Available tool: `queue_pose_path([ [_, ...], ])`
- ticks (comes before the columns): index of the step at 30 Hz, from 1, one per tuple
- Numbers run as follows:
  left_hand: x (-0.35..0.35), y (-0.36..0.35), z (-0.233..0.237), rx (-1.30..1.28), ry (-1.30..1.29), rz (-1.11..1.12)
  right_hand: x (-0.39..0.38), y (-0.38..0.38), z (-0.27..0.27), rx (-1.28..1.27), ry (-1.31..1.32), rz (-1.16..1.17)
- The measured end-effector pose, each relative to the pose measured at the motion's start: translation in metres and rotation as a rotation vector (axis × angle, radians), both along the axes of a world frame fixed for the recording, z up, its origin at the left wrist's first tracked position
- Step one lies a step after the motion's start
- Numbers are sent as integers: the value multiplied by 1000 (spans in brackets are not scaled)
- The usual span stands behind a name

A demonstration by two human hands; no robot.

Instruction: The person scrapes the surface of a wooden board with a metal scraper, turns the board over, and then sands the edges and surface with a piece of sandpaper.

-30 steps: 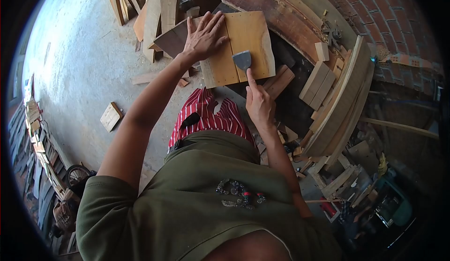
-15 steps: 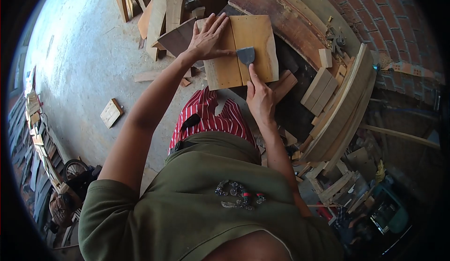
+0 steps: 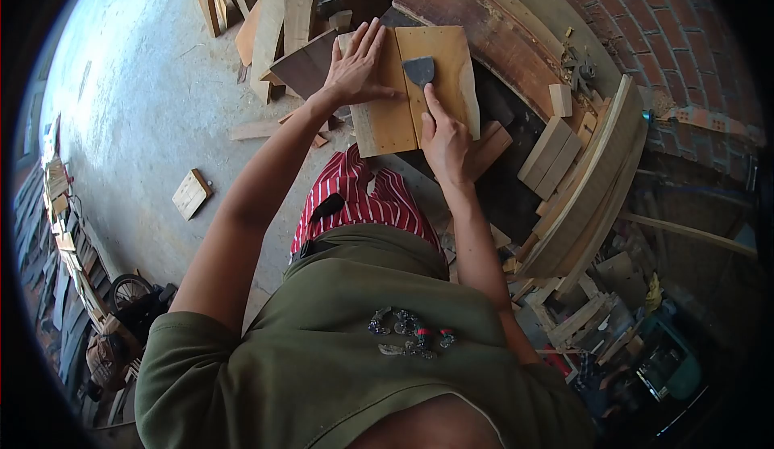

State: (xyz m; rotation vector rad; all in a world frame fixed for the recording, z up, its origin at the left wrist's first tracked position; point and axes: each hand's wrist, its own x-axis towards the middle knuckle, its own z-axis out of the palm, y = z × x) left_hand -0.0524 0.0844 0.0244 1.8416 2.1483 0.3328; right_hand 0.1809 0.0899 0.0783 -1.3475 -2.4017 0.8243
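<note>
A light wooden panel (image 3: 449,106) made of two boards, with a dark seam between them and small dots along its edges, lies in front of me. My left hand (image 3: 355,74) rests on its left board, fingers stretched out and thumb pointing toward the seam. In my right hand (image 3: 446,144) is a putty knife (image 3: 419,70), its grey blade lying on the panel just right of the seam. The index finger extends along the tool up to the blade. Its handle is hidden inside my palm.
Two stacked wooden blocks (image 3: 550,157) and a small upright block (image 3: 560,100) sit to the right. Long curved boards (image 3: 597,183) lie beyond them. A thick brown plank (image 3: 476,30) is behind the panel. One loose wood piece (image 3: 192,194) lies on the concrete floor at left.
My right hand has pushed the putty knife up along the seam, away from my body. The left hand stays on the panel, and the panel itself has barely moved.
</note>
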Motion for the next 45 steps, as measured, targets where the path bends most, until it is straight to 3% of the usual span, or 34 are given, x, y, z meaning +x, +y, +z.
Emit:
queue_pose_path([
  [2,-2,2,-1,27,4,-4,-6,3,5,-34,-87,-6],
  [7,-2,1,-2,43,-14,-12,-3,1,-2,65,65,10],
  [10,3,0,-6,83,67,10,-11,8,6,3,-47,-9],
  [17,3,1,0,52,28,31,-8,7,-2,75,40,10],
  [19,5,1,-3,64,39,37,-12,13,7,-73,-23,-31],
  [26,3,2,2,50,44,37,-4,7,-10,24,96,-4],
  [30,6,0,-2,18,54,35,-17,19,0,-78,-7,-18],
  [36,3,1,4,32,52,42,-10,16,-1,-9,87,9],
  [39,7,1,4,0,52,37,-16,26,2,-11,-57,30],
  [43,7,1,6,16,41,45,-27,33,-4,89,-27,18],
  [45,6,1,7,7,34,39,-18,27,2,-46,-41,10],
])
